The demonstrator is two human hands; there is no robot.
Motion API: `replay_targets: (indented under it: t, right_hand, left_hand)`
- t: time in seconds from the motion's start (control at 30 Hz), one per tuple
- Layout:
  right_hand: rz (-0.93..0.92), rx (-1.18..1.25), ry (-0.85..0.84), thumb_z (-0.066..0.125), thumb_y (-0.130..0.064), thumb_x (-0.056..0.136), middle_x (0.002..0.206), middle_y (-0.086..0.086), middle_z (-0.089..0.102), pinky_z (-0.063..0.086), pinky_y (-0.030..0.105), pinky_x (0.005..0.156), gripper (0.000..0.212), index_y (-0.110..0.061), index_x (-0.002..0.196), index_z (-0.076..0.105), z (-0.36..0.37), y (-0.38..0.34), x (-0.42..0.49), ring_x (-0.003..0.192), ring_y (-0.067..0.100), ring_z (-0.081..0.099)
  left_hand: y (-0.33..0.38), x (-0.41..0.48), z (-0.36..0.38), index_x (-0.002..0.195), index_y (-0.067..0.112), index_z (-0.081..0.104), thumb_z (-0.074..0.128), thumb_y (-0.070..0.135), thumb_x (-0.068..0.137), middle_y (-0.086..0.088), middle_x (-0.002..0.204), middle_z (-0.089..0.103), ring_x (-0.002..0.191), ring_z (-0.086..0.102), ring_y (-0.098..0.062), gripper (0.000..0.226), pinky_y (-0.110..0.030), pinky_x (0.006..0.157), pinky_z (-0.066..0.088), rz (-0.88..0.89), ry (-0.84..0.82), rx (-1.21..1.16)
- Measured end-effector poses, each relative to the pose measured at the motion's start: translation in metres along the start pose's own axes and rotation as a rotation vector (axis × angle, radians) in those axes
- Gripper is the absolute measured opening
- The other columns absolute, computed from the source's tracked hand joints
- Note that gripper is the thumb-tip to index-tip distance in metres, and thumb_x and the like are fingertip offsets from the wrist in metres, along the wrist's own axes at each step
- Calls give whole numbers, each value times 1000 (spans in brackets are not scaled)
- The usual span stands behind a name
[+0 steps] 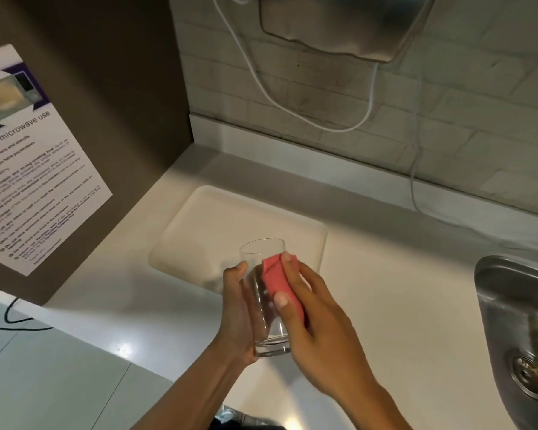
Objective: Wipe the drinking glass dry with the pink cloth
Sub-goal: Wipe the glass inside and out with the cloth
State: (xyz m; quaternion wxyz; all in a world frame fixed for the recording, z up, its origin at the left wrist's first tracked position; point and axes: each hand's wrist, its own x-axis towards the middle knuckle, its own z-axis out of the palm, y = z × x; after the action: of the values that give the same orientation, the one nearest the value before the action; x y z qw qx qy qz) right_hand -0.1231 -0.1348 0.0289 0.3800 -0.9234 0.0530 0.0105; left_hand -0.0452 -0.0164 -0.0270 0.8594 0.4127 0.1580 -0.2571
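A clear drinking glass is held up above the white counter, mouth pointing away from me and slightly tilted. My left hand wraps its left side and base. A folded pink cloth lies flat against the glass's right outer wall. My right hand presses the cloth there, with the thumb on its lower part and a fingertip near its top edge.
A white tray lies on the counter just beyond the glass. A steel sink sits at the right. A brown panel with a microwave notice stands on the left. White cables hang down the tiled wall.
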Motion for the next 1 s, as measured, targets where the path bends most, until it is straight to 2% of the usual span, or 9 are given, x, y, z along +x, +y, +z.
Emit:
replay_targets:
  t: [0.07,0.13,0.3,0.37,0.47,0.63,0.77,0.9,1.0]
  right_hand:
    - [-3,-29,-12,9,-76,94,152,-49,9,45,27,95,47,-76,141,3,4,4,-9,109,-20,41]
    - [12,-17,-19,8,-76,94,151,-51,11,40,23,97,46,-77,140,3,0,8,-11,112,-25,34]
    - [-7,-63,-48,11,-73,96,154,-49,-1,43,30,103,47,-75,141,-3,0,-6,-13,127,-12,35]
    - [-18,-106,-69,8,-76,93,155,-48,-5,49,35,103,49,-76,140,-6,0,-3,-19,133,-3,43]
    - [22,-80,-58,6,-76,94,158,-42,5,39,37,112,46,-78,138,-5,-6,-3,-9,144,2,34]
    - [-32,-179,-40,4,-74,94,156,-45,-3,50,38,100,49,-74,141,-9,1,-2,-17,139,5,43]
    - [30,-86,-46,7,-74,94,159,-39,9,38,36,113,51,-72,143,-3,-6,3,-7,145,5,35]
    - [-47,-232,-36,3,-72,96,151,-48,-9,51,37,98,50,-70,143,-12,-1,0,-18,137,8,47]
    - [-3,-205,-74,5,-73,96,146,-53,-7,48,34,102,45,-77,136,-14,-5,9,-23,140,4,42]
  left_hand:
    - [3,-1,0,107,8,84,47,60,85,-23,113,80,98,78,-33,68,-38,77,64,-4,9,-19]
    - [2,-4,2,114,5,81,48,62,84,-26,117,76,105,72,-38,73,-42,85,60,-32,20,-5]
    - [3,-1,0,106,12,85,42,64,91,-22,109,81,96,79,-34,69,-41,76,64,-1,63,33]
    - [7,-2,-1,110,10,83,47,67,81,-26,114,79,99,77,-37,72,-45,84,61,-12,69,39]
    - [0,-5,1,124,4,76,46,64,84,-27,123,72,110,67,-41,78,-51,95,53,-51,68,62]
    - [3,0,-1,108,12,83,46,66,85,-25,113,80,97,79,-35,69,-41,75,64,-22,66,45]
    - [-3,0,3,114,9,81,45,65,85,-24,117,78,105,74,-38,72,-48,89,59,-49,71,76]
    - [2,8,2,99,17,86,45,67,84,-19,111,82,94,80,-32,66,-43,80,64,-15,74,58]
    - [1,11,2,94,17,85,46,66,83,-18,106,82,88,79,-31,63,-42,77,63,-22,88,98]
